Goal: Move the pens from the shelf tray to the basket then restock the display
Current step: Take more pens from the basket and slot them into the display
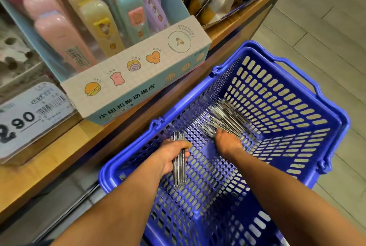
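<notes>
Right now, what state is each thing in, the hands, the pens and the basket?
Left hand: grips a bundle of pens over the basket.
Right hand: on the pen pile, grip unclear.
Basket: upright, pens lying inside.
Eraser box: on shelf, stocked.

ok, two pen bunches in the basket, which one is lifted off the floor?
The small bundle gripped in the left hand, near the shelf-side wall. The bigger pile lies on the basket floor under the right hand.

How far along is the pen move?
Done: a pile of pens lies in the blue basket. In hand: the left hand grips a bundle of pens inside it; the right hand reaches into the pile. Left: restocking; the shelf tray isn't visible.
</notes>
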`<state>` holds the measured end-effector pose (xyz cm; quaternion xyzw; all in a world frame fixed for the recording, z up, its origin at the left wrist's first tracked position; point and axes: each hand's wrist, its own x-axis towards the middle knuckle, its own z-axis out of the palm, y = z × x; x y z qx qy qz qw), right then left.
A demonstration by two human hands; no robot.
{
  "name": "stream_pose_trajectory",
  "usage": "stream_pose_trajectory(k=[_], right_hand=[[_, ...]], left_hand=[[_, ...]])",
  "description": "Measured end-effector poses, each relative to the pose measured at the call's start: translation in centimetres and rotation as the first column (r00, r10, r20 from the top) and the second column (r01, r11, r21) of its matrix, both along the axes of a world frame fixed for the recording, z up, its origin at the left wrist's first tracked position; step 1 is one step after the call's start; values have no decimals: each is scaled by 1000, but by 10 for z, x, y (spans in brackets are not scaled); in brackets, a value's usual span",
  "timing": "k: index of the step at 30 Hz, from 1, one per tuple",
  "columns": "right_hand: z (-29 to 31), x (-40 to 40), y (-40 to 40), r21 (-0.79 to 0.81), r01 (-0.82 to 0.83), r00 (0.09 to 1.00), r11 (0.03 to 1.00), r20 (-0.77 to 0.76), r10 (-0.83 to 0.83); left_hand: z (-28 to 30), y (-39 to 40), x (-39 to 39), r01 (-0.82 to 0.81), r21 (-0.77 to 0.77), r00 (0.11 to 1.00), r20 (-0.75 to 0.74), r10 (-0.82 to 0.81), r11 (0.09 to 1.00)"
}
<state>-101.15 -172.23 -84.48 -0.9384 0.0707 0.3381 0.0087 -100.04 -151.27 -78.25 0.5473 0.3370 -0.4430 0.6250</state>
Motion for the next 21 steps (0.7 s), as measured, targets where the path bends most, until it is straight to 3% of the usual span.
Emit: stream_pose_trajectory(k=[5,10,12,14,17,21], right_hand=[[17,4,-5,27,12,999,1000,-50,-10],[42,2,-2,219,224,970,950,-149,-194],[56,-2,6,422,378,920,824,-274,-281],[72,-8,16,578,475,871,664,-415,-263],[88,-16,33,679,577,805,454,-566,-175],[95,-18,49,714,609,778,345,-623,-86]], left_hand=[[0,-1,0,4,11,1000,7,-4,1000],[0,-1,0,2,14,1000,9,-3,1000],[1,-1,0,3,-1,1000,0,-3,1000],[2,-2,1,1,-24,1000,-12,-1,1000],[5,-3,1,-52,-98,998,-38,49,994],[7,-2,3,-38,-179,998,-61,28,983]])
